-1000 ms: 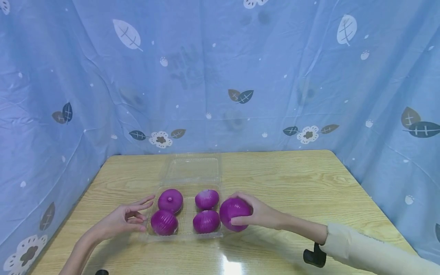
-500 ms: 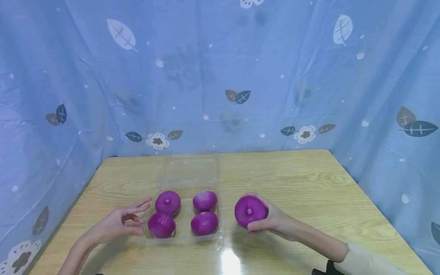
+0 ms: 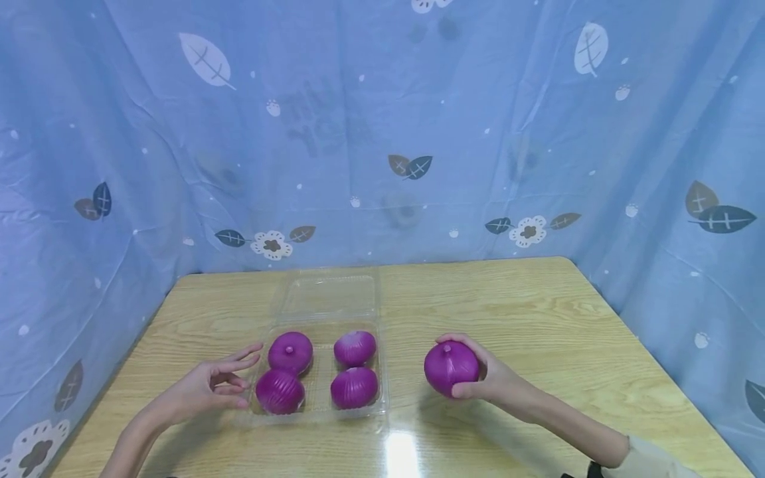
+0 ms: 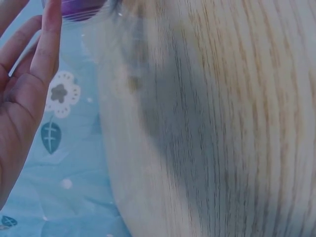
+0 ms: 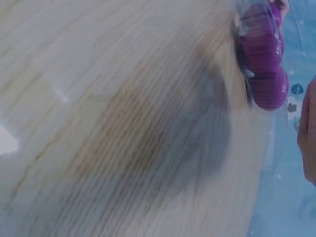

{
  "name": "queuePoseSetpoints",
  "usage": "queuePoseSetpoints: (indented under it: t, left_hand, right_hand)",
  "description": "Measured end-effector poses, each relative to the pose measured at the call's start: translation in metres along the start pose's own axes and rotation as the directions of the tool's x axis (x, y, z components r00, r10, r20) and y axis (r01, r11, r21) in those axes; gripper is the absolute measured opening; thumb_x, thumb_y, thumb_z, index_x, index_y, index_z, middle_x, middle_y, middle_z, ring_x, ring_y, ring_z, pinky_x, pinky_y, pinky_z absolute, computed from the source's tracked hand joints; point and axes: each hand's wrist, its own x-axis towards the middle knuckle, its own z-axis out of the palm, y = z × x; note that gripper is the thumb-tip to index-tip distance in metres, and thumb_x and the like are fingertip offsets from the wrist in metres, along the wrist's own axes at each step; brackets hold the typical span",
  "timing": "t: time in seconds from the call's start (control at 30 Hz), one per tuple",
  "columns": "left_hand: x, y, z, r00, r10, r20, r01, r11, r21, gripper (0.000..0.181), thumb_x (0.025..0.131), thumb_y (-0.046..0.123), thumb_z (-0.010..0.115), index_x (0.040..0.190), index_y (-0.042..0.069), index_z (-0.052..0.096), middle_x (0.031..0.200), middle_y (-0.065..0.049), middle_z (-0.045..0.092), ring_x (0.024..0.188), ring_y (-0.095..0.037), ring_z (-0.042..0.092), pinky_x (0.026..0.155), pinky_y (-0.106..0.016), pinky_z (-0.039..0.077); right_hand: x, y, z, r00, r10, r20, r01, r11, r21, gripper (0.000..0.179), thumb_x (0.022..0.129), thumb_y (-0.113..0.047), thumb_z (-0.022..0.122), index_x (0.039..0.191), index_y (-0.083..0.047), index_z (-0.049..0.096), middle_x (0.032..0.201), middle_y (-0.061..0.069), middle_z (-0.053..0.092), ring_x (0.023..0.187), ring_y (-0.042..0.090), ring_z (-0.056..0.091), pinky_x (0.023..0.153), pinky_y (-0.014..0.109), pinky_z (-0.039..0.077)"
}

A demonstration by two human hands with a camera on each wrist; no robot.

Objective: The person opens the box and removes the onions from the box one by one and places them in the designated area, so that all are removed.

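In the head view, a purple onion (image 3: 449,368) is held by the right hand (image 3: 493,377), with the thumb and fingers curved round its sides and its small knob turned upward. It is held over the right half of the worktop (image 3: 508,305), apparently clear of the surface. A clear container (image 3: 323,377) is set left of the worktop's middle, its lid (image 3: 331,296) laid open toward the far edge. Four more are carried inside: the far left onion (image 3: 290,353), the near left onion (image 3: 280,392), the far right onion (image 3: 355,348) and the near right onion (image 3: 354,388), with a bare strip between the pairs. The left hand (image 3: 206,386) is placed by the container's left wall, its fingers loosely bent and parted from the thumb, nothing gripped; contact with the wall cannot be told. The two hands are well apart. In the left wrist view, the fingertips are seen beside a clear edge with purple beyond. In the right wrist view, which is blurred, the filled container is seen at the upper right, while the held onion is not shown. The step in hand is judged to be the handling of one onion outside the container; for any next move, a secure hold on its smooth, round sides is called for.
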Motion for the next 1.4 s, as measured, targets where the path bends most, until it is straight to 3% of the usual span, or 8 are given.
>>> queuePoseSetpoints:
  t: [0.17, 0.27, 0.4, 0.53, 0.7, 1.07, 1.27, 1.4]
  left_hand:
    - [-0.001, -0.001, 0.0, 1.0, 0.024, 0.01, -0.024, 1.0, -0.021, 0.068, 0.086, 0.002, 0.068, 0.14, -0.015, 0.031, 0.15, 0.02, 0.033, 0.102, -0.013, 0.059, 0.092, -0.019, 0.049]
    - [-0.002, -0.001, 0.0, 0.999, 0.029, 0.012, -0.029, 0.999, -0.029, 0.069, 0.085, 0.001, 0.068, 0.14, -0.016, 0.03, 0.149, 0.022, 0.033, 0.102, -0.013, 0.06, 0.091, -0.02, 0.05]
    - [-0.002, 0.0, -0.001, 1.0, 0.026, 0.005, -0.026, 0.999, -0.023, 0.072, 0.085, 0.002, 0.068, 0.143, -0.013, 0.027, 0.147, 0.023, 0.035, 0.102, -0.012, 0.06, 0.091, -0.02, 0.05]
    - [-0.001, 0.0, -0.002, 0.999, 0.046, 0.009, -0.046, 0.999, -0.011, 0.068, 0.085, 0.001, 0.068, 0.139, -0.017, 0.031, 0.151, 0.02, 0.03, 0.101, -0.012, 0.059, 0.092, -0.021, 0.049]
    - [-0.001, -0.001, -0.002, 0.998, 0.063, 0.014, -0.063, 0.998, -0.01, 0.065, 0.085, 0.0, 0.068, 0.136, -0.019, 0.033, 0.153, 0.018, 0.028, 0.099, -0.012, 0.059, 0.092, -0.02, 0.049]
    - [0.0, -0.002, 0.0, 0.999, 0.028, 0.02, -0.027, 0.999, -0.036, 0.066, 0.086, 0.0, 0.067, 0.138, -0.017, 0.031, 0.153, 0.02, 0.028, 0.1, -0.011, 0.058, 0.091, -0.02, 0.05]
    - [0.0, -0.003, -0.001, 1.0, 0.007, 0.016, -0.007, 1.0, -0.029, 0.067, 0.085, 0.003, 0.069, 0.139, -0.016, 0.033, 0.153, 0.019, 0.028, 0.098, -0.011, 0.059, 0.089, -0.023, 0.052]
    - [0.0, -0.002, 0.0, 0.999, 0.025, 0.021, -0.025, 1.0, -0.019, 0.067, 0.085, 0.004, 0.068, 0.138, -0.017, 0.032, 0.153, 0.02, 0.028, 0.097, -0.012, 0.059, 0.089, -0.023, 0.052]
  right_hand:
    - [-0.001, 0.008, -0.003, 0.999, -0.013, -0.052, 0.002, 0.978, -0.208, 0.069, 0.076, -0.009, 0.079, 0.135, -0.01, 0.043, 0.138, 0.021, 0.039, 0.117, 0.038, 0.05, 0.087, 0.045, 0.053]
    - [-0.002, 0.013, -0.008, 0.999, -0.043, -0.014, 0.038, 0.963, -0.268, 0.064, 0.076, -0.01, 0.079, 0.132, -0.011, 0.048, 0.134, 0.018, 0.045, 0.116, 0.038, 0.051, 0.086, 0.043, 0.054]
    - [0.001, 0.019, -0.019, 0.989, -0.102, 0.106, 0.129, 0.946, -0.296, 0.066, 0.074, -0.008, 0.08, 0.132, -0.012, 0.05, 0.132, 0.015, 0.047, 0.115, 0.032, 0.053, 0.087, 0.038, 0.054]
    - [0.008, 0.023, -0.031, 0.96, -0.148, 0.238, 0.216, 0.932, -0.291, 0.071, 0.072, -0.004, 0.081, 0.135, -0.008, 0.048, 0.134, 0.017, 0.048, 0.116, 0.023, 0.054, 0.091, 0.037, 0.053]
    - [0.023, 0.026, -0.045, 0.944, -0.151, 0.294, 0.235, 0.932, -0.275, 0.073, 0.073, 0.0, 0.079, 0.137, -0.005, 0.045, 0.138, 0.021, 0.045, 0.12, 0.019, 0.051, 0.094, 0.037, 0.051]
    - [0.074, 0.031, -0.061, 0.98, -0.104, 0.169, 0.144, 0.958, -0.246, 0.078, 0.069, 0.004, 0.08, 0.139, -0.004, 0.045, 0.146, 0.02, 0.038, 0.124, 0.035, 0.046, 0.095, 0.039, 0.05]
    - [0.096, 0.034, -0.064, 0.994, -0.099, 0.055, 0.108, 0.969, -0.221, 0.078, 0.07, 0.004, 0.08, 0.139, -0.005, 0.046, 0.142, 0.019, 0.043, 0.123, 0.034, 0.047, 0.086, 0.041, 0.055]
    - [0.111, 0.033, -0.068, 0.994, -0.107, -0.008, 0.102, 0.963, -0.251, 0.079, 0.069, 0.002, 0.081, 0.139, -0.006, 0.047, 0.139, 0.016, 0.048, 0.123, 0.034, 0.048, 0.091, 0.04, 0.052]
